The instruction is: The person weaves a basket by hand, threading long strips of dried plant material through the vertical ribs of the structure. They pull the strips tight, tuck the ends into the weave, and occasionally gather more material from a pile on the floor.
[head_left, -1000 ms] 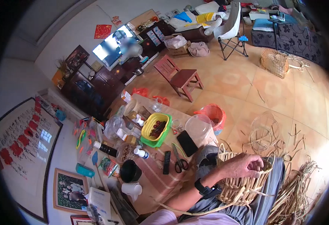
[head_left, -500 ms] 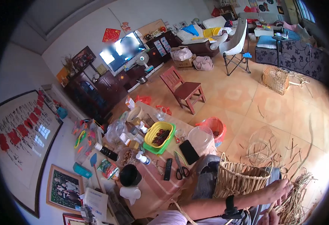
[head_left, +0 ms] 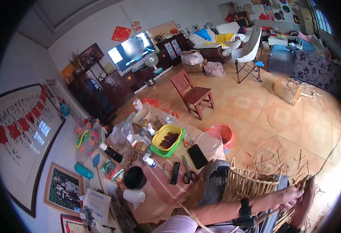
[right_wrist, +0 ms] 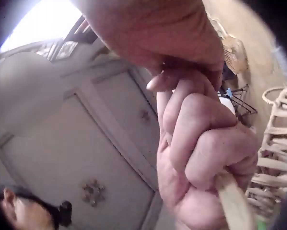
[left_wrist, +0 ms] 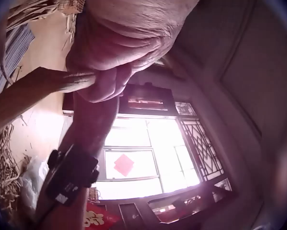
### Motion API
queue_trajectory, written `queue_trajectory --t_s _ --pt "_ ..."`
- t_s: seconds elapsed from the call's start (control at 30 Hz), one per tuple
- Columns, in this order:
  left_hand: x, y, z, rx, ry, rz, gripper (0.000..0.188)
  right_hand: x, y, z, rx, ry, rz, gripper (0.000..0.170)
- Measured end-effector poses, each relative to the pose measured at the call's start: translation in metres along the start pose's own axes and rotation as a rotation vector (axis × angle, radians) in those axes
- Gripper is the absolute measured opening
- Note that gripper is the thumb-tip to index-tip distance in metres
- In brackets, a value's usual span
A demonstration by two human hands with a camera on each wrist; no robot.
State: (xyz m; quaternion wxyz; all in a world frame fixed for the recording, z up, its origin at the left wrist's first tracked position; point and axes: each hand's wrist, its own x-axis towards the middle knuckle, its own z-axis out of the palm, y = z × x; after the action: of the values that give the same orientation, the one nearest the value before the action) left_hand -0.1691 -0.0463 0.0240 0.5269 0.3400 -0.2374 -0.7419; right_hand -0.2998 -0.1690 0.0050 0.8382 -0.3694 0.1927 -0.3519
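Note:
A half-woven basket with upright handle loops rests on the person's lap. Beyond it, at the lower right of the head view, my left hand grips a flat, pale plant strip. The right wrist view shows the left fingers curled, with the strip coming out below them. My right hand is right against the left hand, its fingers bent at the strip's far part, which runs up to the right. In the right wrist view its fingertips are largely hidden.
Loose dry strips and a wire-like coil lie on the tiled floor. The table at left carries scissors, a phone, a remote, a yellow basket and bottles. A red bucket stands beside it.
My left hand has moved from the basket rim to the right, beyond the basket. My right hand has come up beside it from the lower edge. The head view has tilted upward.

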Motion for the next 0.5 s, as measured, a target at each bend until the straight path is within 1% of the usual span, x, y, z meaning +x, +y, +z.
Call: queue_trajectory --t_s 0.07,0.17,0.2,0.3,0.33,0.37,0.4,0.47,0.5 --pt "0.001 0.001 -0.002 -0.131 -0.012 -0.008 0.023 0.021 0.01 -0.007 0.22 0.006 0.015 0.028" --pt "-0.003 -0.008 -0.01 -0.297 0.004 -0.014 0.028 0.048 0.03 -0.03 0.549 -0.034 0.037 0.029" --pt "-0.005 -0.012 -0.012 -0.358 0.005 -0.048 0.031 0.052 0.036 -0.041 0.611 -0.048 0.035 0.029" --pt "-0.025 -0.027 -0.005 -0.374 0.071 -0.046 0.03 0.068 0.052 -0.071 0.622 -0.034 0.004 0.03" --pt "-0.023 -0.036 -0.018 -0.316 0.049 -0.093 0.031 0.071 0.057 -0.081 0.608 -0.025 -0.009 0.031" --pt "-0.023 -0.043 -0.022 -0.324 0.087 -0.129 0.031 0.071 0.055 -0.078 0.594 -0.016 -0.022 0.032" --pt "-0.024 -0.051 -0.026 -0.332 0.125 -0.166 0.032 0.069 0.055 -0.074 0.625 0.097 -0.009 0.034" --pt "-0.032 -0.053 -0.028 -0.392 0.132 -0.24 0.032 0.065 0.046 -0.056 0.613 0.214 0.023 0.034" --pt "-0.041 -0.054 -0.024 -0.42 0.155 -0.233 0.032 0.063 0.046 -0.055 0.605 0.275 0.041 0.034"
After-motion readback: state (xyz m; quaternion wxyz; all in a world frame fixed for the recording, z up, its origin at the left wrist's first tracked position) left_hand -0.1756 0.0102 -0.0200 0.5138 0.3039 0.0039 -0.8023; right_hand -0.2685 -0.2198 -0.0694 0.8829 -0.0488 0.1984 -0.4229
